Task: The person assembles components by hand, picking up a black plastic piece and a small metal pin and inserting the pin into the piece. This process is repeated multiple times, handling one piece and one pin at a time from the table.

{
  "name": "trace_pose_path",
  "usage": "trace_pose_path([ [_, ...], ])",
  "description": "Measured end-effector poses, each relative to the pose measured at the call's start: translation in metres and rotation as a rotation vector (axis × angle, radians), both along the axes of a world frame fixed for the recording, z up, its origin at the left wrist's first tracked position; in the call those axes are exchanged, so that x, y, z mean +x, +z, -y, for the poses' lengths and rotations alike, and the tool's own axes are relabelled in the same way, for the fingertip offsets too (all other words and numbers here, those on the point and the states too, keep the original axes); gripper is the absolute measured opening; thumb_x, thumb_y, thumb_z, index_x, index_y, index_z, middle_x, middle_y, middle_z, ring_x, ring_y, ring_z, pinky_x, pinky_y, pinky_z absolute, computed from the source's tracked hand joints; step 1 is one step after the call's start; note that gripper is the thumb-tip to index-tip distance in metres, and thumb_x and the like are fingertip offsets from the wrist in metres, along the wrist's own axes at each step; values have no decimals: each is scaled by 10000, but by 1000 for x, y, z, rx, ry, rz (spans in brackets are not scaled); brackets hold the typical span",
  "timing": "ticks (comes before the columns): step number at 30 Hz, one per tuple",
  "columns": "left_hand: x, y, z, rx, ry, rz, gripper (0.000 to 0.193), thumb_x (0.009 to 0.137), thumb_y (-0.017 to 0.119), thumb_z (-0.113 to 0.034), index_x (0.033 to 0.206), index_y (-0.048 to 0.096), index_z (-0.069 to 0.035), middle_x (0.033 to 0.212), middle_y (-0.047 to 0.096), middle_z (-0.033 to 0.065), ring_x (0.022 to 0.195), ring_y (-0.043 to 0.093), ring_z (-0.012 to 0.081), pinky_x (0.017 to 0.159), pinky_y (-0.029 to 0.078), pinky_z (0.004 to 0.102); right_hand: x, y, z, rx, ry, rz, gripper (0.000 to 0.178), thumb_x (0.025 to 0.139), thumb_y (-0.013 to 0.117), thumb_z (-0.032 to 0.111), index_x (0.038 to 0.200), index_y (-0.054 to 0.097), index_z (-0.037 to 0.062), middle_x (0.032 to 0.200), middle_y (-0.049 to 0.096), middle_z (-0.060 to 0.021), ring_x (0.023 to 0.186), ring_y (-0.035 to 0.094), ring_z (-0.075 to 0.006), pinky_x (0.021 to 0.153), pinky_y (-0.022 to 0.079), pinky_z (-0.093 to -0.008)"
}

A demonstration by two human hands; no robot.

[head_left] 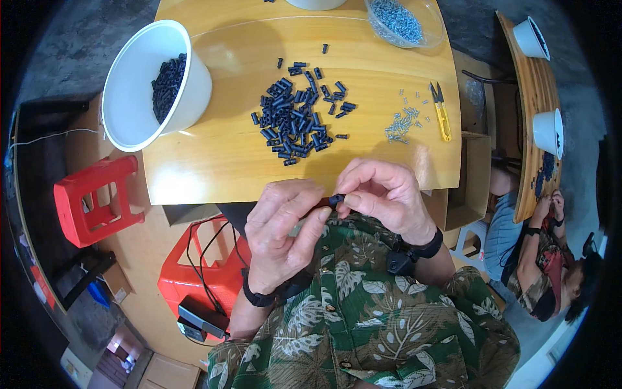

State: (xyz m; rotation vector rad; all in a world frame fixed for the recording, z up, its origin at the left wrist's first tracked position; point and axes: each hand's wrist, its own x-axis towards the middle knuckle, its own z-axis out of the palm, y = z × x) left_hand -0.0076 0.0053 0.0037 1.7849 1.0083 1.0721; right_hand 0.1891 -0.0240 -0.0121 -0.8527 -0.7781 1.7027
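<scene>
Just off the table's near edge, my left hand (285,227) and my right hand (385,198) meet over a small black plastic part (336,199). My left thumb and fingers pinch one end of it. The right thumb and forefinger close on its other end; whether a screw is between them is hidden. Ahead of my hands lies a loose pile of similar black parts (291,120), short and tubular. To the right of that pile are several small silver screws (403,124). Yellow-handled thread snips (441,113) rest beside the screws, blades pointing away from me.
A white bucket (197,84) holding more black parts stands at the table's left. A clear bowl of screws (414,44) sits at the far right. Red plastic stools (84,201) are on the floor to the left. Another person (538,266) works at a wooden table (528,78) on the right.
</scene>
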Motion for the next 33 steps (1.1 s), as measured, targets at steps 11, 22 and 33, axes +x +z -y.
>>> trace_pose_path([
  [11,2,-7,2,16,-67,-166,252,744,752,73,985,700,25,925,691,129,854,676,269,757,542,351,-2,27,-10,417,-15,819,145,826,688,-63,949,664,10,869,650,-94,782,658,-222,685,520,-318],
  [22,5,-16,0,-117,-91,57,211,761,777,11,960,711,-3,892,700,120,806,681,263,721,537,344,2,24,-9,332,-64,651,164,824,739,-31,975,687,4,873,659,-77,741,648,-149,624,513,-276],
  [33,7,-23,2,-92,-81,-108,132,791,744,18,913,693,14,853,690,117,760,652,218,677,505,306,17,4,11,292,-233,932,104,861,709,-5,955,670,14,852,633,-67,693,618,-147,585,495,-259],
])
